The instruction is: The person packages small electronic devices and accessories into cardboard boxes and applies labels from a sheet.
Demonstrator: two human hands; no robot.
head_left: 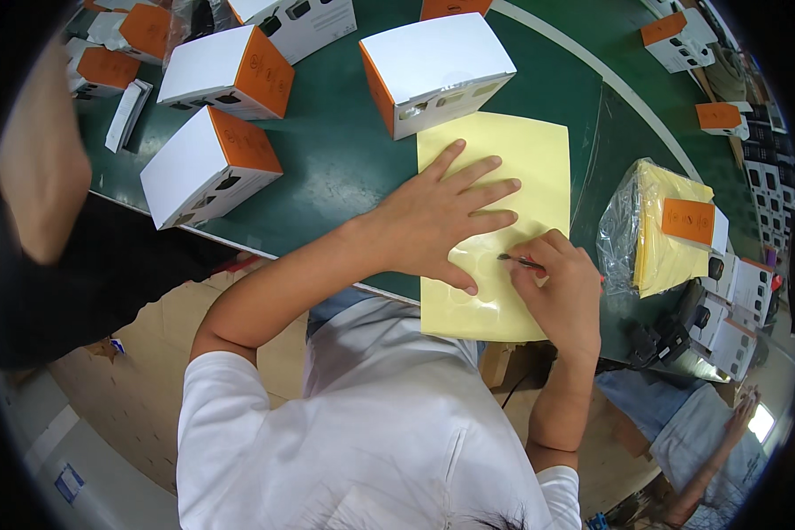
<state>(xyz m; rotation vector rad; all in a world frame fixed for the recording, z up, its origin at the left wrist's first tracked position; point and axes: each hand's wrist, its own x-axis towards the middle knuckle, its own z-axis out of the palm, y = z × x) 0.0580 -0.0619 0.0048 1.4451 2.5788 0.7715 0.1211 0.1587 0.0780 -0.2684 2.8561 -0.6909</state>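
Note:
A yellow sheet (532,146) lies on the green table, with shiny clear round shapes on its lower half that look like stickers. My left hand (442,221) is spread flat over it, fingers apart, holding nothing. Over the right part of the sheet, my right hand (561,287) pinches a slim dark-tipped tool (527,262) with some red on it. Its tip points left, close to the sheet; whether it is a pen or tweezers I cannot tell. A white and orange box (442,66) stands at the sheet's far edge.
Several more white and orange boxes (212,168) stand at the left on the green table (327,150). At the right, a stack of yellow sheets (654,256) in clear plastic has a small orange box (691,221) on top. Another person's arm (40,168) is at the left, and someone else (698,442) at the lower right.

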